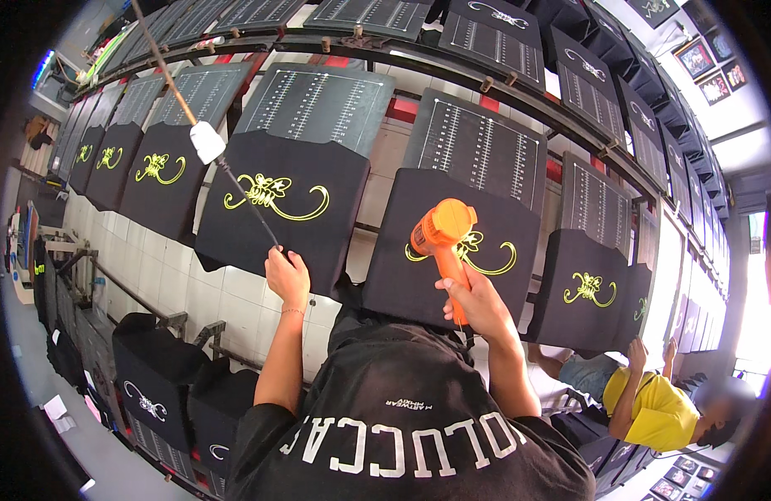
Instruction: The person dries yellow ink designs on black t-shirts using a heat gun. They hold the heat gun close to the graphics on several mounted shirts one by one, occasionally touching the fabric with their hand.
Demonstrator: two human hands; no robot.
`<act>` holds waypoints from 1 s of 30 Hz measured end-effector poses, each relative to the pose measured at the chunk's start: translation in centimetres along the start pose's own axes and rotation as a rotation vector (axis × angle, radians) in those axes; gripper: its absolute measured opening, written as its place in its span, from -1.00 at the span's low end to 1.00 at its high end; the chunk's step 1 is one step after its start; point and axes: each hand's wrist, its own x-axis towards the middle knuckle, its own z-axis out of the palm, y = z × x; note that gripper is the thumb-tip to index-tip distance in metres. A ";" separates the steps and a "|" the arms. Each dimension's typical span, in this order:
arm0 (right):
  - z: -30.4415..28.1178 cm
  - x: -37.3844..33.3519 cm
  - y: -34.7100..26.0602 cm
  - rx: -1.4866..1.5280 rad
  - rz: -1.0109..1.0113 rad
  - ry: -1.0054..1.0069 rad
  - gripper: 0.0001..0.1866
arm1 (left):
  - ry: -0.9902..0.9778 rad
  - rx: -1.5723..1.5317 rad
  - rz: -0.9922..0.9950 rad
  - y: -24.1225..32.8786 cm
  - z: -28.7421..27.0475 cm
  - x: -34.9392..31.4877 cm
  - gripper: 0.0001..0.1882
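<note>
My right hand (484,307) is wrapped round the handle of an orange heat gun (442,238). The heat gun is over a black shirt (398,280) with a yellow scroll print, hiding part of the print. In my closed left hand (288,280) is a black power cord (250,199), pulled taut. It runs up to a white plug connector (207,143), where a brown cord (164,71) carries on upward. Behind my left hand lies another black shirt (235,221) with the same yellow print, spread on a grey board (314,104) with white scale marks.
A row of similar boards with printed shirts stretches left and right. Beyond it runs a dark metal rail (402,57) with more boards. Behind me are shirts with white prints (147,401). At the right, a person in a yellow shirt (652,409) reaches toward the row.
</note>
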 end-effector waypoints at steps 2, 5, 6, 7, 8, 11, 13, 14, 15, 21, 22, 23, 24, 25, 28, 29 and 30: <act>-0.1 0.4 -0.1 -0.024 -0.008 0.008 -0.60 | 0.044 0.018 0.040 0.2 0.2 0.0 -0.78; 0.3 0.8 -0.3 0.012 -0.025 0.036 -0.67 | 0.058 0.016 0.046 0.1 0.3 0.0 -0.78; 0.4 0.8 -0.3 0.019 -0.030 0.026 -0.67 | 0.054 0.010 0.038 0.1 0.3 0.0 -0.79; 0.4 0.8 -0.5 0.027 -0.035 0.016 -0.68 | 0.057 0.004 0.030 0.2 0.4 0.1 -0.79; 0.5 0.7 -0.5 0.035 -0.038 0.007 -0.68 | 0.058 -0.001 0.021 0.1 0.5 0.1 -0.79; 0.6 0.4 -0.7 0.019 0.007 -0.010 -0.66 | 0.055 -0.018 -0.022 0.1 0.7 0.3 -0.79; 0.9 0.1 -0.9 0.011 0.007 -0.024 -0.64 | 0.047 -0.027 -0.050 0.0 0.8 0.3 -0.78; 0.9 -0.1 -1.0 0.008 0.008 -0.029 -0.63 | 0.038 -0.033 -0.059 0.1 0.7 0.3 -0.78; 1.0 -0.2 -0.9 0.004 0.020 -0.029 -0.62 | 0.030 -0.040 -0.068 0.3 0.6 0.4 -0.78; 0.8 -1.1 -0.3 -0.021 0.062 -0.019 -0.55 | 0.020 -0.015 -0.075 -0.1 1.0 0.5 -0.79; 0.6 -1.3 -0.3 -0.029 0.080 -0.019 -0.53 | 0.020 -0.012 -0.075 -0.3 1.1 0.3 -0.79; 0.5 -1.4 -0.2 -0.036 0.098 -0.020 -0.52 | 0.021 -0.010 -0.074 -0.1 1.1 0.4 -0.79; 0.3 -1.4 -0.1 -0.036 0.092 -0.014 -0.51 | 0.021 -0.007 -0.073 0.0 1.1 0.4 -0.79; 0.2 -1.5 0.0 -0.037 0.086 -0.009 -0.51 | 0.022 -0.009 -0.067 0.0 1.0 0.4 -0.79; -0.1 -1.8 -0.4 -0.033 0.084 0.044 -0.52 | 0.026 -0.016 -0.058 -0.1 0.9 0.3 -0.80; -0.2 -1.8 -0.5 -0.030 0.085 0.068 -0.53 | 0.028 -0.018 -0.062 -0.1 0.9 0.3 -0.80; -0.4 -1.8 -0.5 -0.032 0.076 0.083 -0.53 | 0.030 -0.019 -0.065 -0.1 0.9 0.3 -0.80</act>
